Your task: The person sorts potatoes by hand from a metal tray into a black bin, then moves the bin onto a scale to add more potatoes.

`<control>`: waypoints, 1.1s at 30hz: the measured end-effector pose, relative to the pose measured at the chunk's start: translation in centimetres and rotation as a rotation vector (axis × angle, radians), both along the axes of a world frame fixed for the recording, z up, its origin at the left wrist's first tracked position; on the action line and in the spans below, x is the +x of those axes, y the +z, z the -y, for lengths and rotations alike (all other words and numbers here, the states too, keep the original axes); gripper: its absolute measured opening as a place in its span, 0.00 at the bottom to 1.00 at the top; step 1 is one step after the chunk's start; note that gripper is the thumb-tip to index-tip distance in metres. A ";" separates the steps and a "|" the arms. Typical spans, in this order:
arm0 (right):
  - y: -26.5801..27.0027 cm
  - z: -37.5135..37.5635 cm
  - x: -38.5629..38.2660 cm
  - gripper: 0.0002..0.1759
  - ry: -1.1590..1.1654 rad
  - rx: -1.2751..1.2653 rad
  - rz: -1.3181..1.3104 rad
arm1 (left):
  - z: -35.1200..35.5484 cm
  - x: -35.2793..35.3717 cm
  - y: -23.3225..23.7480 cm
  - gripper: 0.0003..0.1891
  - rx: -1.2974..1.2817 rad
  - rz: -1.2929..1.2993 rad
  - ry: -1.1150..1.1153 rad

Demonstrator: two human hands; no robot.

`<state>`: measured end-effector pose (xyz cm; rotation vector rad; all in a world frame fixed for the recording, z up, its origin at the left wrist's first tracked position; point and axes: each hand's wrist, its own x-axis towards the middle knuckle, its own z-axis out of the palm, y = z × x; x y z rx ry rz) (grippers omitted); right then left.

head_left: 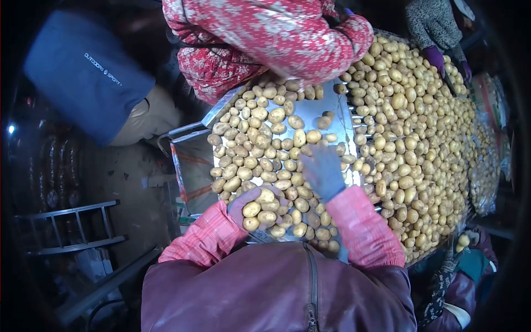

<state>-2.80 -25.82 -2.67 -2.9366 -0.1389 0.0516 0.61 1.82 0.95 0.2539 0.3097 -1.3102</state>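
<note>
My left hand (241, 208), in a purple-grey glove, is cupped around several potatoes (251, 209) at the near left of the metal tray (281, 131). Its fingers are partly hidden beneath them. To the right, my gloved right hand (323, 170) reaches over the tray, palm down and blurred by motion. Its fingers look stretched out beside loose potatoes (299, 137), with nothing visible in them. More potatoes (254, 134) cover much of the tray's left and near parts.
A large heap of potatoes (409, 149) lies right of the tray. A person in a red floral sleeve (276, 33) leans over the far side. Purple gloves (435, 60) of another person touch the heap's far edge; another hand (462, 242) holds potatoes at lower right. A metal ladder-like frame (77, 227) is left.
</note>
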 end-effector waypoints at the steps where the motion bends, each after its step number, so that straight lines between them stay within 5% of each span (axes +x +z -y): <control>1: 1.6 -1.6 -1.6 0.29 0.038 0.086 0.108 | -0.5 -0.2 0.3 0.25 -0.043 -0.043 -0.005; 3: 3.0 -5.1 -4.1 0.30 0.068 0.164 0.218 | -1.7 -0.7 -0.7 0.26 -0.107 -0.058 -0.013; 6: 1.8 -8.2 -5.2 0.34 0.134 0.071 0.046 | -2.6 -1.4 -2.2 0.28 -0.084 -0.106 -0.031; 8: 0.3 -8.2 -3.6 0.36 0.058 -0.174 0.060 | -2.1 -1.3 -1.2 0.26 -0.033 -0.089 0.012; 16: 0.6 -5.6 -0.4 0.33 -0.118 -0.272 0.091 | -2.2 -1.2 -2.4 0.25 0.009 0.035 -0.044; 19: 1.5 -7.7 -3.8 0.31 -0.058 -0.189 0.011 | -1.3 -1.3 0.7 0.29 0.231 0.096 -0.051; 22: 0.5 -9.3 -6.3 0.32 -0.078 -0.201 0.102 | -1.8 -0.7 -0.9 0.28 -0.015 0.136 -0.127; 24: 0.8 -9.4 -7.8 0.30 -0.115 -0.223 0.156 | -1.9 -0.8 -1.5 0.30 0.046 0.158 -0.122; 26: 1.8 -8.8 -9.2 0.28 -0.005 0.027 0.103 | -1.8 -0.7 -2.1 0.30 0.016 0.137 -0.110; 27: 2.0 -7.5 -9.0 0.26 -0.058 0.265 0.055 | -1.8 -0.7 -2.3 0.30 0.012 0.139 -0.125; 31: 2.7 -1.0 -8.7 0.28 -0.494 -0.184 0.346 | -1.4 -0.7 -2.1 0.30 0.038 0.127 -0.120; 33: 0.5 -1.2 -7.7 0.28 -0.479 -0.178 0.312 | -1.5 -0.5 -2.2 0.31 0.058 0.058 -0.115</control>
